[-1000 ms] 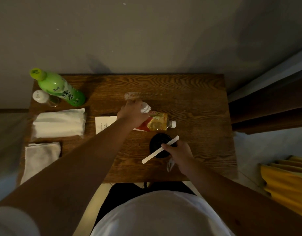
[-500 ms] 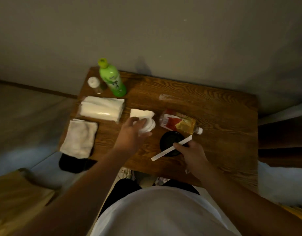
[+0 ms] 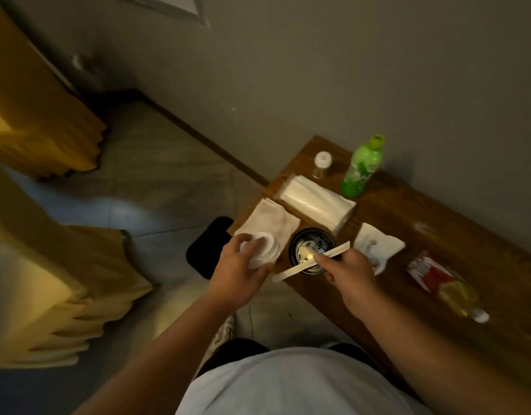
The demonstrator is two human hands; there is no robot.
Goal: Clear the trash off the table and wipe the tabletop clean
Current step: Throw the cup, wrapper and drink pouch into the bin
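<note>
My left hand (image 3: 238, 274) grips a white plastic cup (image 3: 262, 253), held out past the left front corner of the wooden table (image 3: 438, 223). My right hand (image 3: 349, 272) holds a white paper-wrapped chopstick packet (image 3: 291, 272) together with a round black lid (image 3: 310, 248) above the table's front edge. A white napkin (image 3: 378, 244) lies on the table right of that hand. Further right lies a red-and-yellow drink bottle (image 3: 447, 286) on its side. A folded white cloth (image 3: 268, 218) rests at the table's left end.
A pack of white tissues (image 3: 316, 202), a small white-capped jar (image 3: 321, 164) and an upright green bottle (image 3: 361, 167) stand at the far left of the table by the wall. A black item (image 3: 207, 247) lies on the floor beside the table. Yellow fabric (image 3: 48, 295) fills the left.
My view has swung left. My left hand carried the white cup from the table's middle to beyond its left front corner. My right hand lifted the lid and chopstick packet leftward.
</note>
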